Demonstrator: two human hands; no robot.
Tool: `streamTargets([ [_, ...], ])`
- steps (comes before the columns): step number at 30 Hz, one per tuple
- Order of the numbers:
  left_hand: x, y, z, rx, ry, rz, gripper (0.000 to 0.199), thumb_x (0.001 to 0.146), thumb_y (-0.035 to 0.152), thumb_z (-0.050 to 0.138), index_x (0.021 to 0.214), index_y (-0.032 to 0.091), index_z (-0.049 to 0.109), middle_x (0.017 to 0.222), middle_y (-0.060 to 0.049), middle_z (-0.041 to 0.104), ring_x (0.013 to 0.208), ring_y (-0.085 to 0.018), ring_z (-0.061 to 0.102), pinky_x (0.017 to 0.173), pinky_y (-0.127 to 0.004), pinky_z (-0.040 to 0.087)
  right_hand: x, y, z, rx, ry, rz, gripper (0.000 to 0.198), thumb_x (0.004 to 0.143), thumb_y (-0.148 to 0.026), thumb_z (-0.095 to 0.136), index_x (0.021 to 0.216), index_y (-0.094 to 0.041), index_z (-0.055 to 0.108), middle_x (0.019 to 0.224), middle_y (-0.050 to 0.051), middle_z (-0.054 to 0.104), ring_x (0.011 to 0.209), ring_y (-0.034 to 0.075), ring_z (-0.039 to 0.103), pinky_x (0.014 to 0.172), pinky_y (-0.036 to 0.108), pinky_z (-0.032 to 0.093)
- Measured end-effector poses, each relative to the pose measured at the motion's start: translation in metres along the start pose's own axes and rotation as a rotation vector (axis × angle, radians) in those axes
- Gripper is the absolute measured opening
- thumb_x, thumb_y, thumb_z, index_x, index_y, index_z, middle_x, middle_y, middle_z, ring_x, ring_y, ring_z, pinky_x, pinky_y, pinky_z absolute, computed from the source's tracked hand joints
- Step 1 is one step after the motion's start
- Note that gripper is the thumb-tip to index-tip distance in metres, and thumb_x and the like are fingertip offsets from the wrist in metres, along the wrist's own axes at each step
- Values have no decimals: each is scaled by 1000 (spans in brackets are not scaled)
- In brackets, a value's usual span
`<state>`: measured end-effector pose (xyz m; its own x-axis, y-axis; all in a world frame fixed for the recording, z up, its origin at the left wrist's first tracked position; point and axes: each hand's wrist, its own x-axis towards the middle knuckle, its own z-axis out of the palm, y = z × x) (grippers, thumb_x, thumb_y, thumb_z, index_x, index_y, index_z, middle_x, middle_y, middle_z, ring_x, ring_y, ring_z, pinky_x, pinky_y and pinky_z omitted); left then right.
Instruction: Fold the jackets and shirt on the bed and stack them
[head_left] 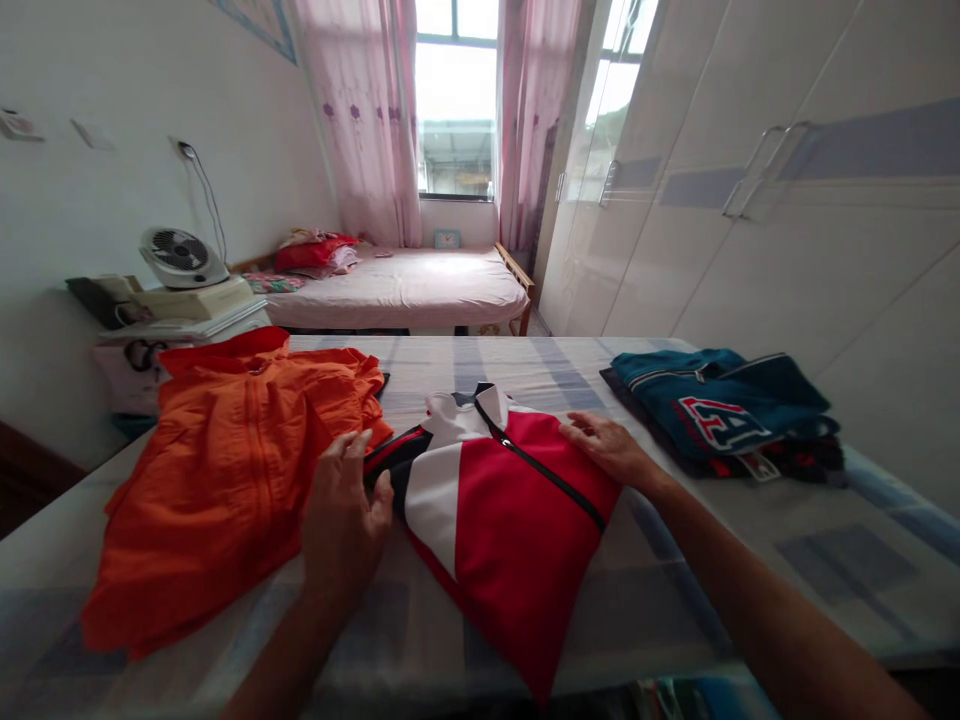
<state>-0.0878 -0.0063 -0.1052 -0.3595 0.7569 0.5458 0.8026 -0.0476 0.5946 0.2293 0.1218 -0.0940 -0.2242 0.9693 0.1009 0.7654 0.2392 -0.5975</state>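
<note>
A red, white and black zip jacket (pixel 517 500) lies partly folded in front of me, its collar pointing away and one red corner hanging toward the near edge. My right hand (pixel 607 447) rests on its upper right side, fingers stretched out over the red cloth. At the jacket's left edge, by the dark striped sleeve (pixel 397 452), my left hand (pixel 349 505) is held with thumb and fingers apart. Whether it touches the sleeve I cannot tell. Just left of that hand an orange jacket (pixel 240 470) is spread out.
Folded clothes, topped by a teal jacket (pixel 720 395), lie on the right of the patterned bed sheet (pixel 480 350). A fan (pixel 180 255) stands on a side cabinet at left. Another bed (pixel 435 285) is beneath the window; white wardrobes (pixel 750 250) line the right.
</note>
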Motion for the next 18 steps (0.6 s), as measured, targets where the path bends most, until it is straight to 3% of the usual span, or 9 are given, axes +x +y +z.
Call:
streamTargets([
  [2, -21, 11, -11, 14, -59, 39, 44, 82, 41, 49, 119, 17, 51, 123, -16, 53, 114, -31, 52, 95, -48, 44, 1, 4, -5, 61, -65, 29, 44, 85, -51, 45, 101, -16, 68, 104, 10, 68, 97, 24, 61, 90, 34, 43],
  [5, -46, 19, -23, -79, -309, -183, 58, 77, 57, 52, 119, 17, 51, 103, -12, 63, 91, -29, 63, 81, -46, 52, 3, 0, -16, 277, -261, 95, 45, 84, -55, 48, 92, -16, 70, 97, 7, 71, 92, 23, 62, 88, 36, 46],
  [7, -54, 18, -24, -175, -411, -336, 73, 74, 60, 55, 131, 17, 42, 102, -11, 65, 91, -29, 65, 82, -46, 52, 5, -6, -20, 488, -406, 157, 45, 82, -55, 53, 98, -16, 69, 98, 7, 71, 90, 21, 63, 86, 34, 49],
  [10, -51, 16, -12, -476, -391, -526, 93, 74, 53, 62, 146, 21, 13, 126, -13, 57, 108, -26, 61, 91, -40, 49, 9, -13, -16, 748, -578, 272, 44, 79, -50, 61, 106, -16, 66, 104, 7, 70, 89, 19, 65, 81, 30, 53],
  [13, -35, 23, 6, -735, -271, -686, 97, 72, 41, 69, 147, 23, 9, 139, -14, 46, 115, -24, 56, 91, -33, 49, 8, -17, -5, 875, -660, 371, 41, 73, -39, 69, 107, -16, 64, 100, 8, 71, 80, 17, 68, 75, 28, 55],
  [16, -11, 40, 18, -851, -264, -749, 93, 71, 28, 69, 146, 26, 14, 124, -12, 58, 88, -22, 67, 73, -33, 55, 0, -21, -2, 964, -621, 312, 38, 69, -27, 73, 104, -14, 64, 94, 7, 72, 76, 16, 68, 73, 27, 55],
  [18, 13, 51, 21, -920, -318, -689, 89, 71, 21, 65, 146, 28, 18, 107, -8, 66, 65, -16, 66, 59, -30, 55, -11, -27, -9, 990, -523, 243, 39, 69, -26, 73, 105, -14, 62, 94, 6, 72, 77, 16, 68, 73, 26, 55],
])
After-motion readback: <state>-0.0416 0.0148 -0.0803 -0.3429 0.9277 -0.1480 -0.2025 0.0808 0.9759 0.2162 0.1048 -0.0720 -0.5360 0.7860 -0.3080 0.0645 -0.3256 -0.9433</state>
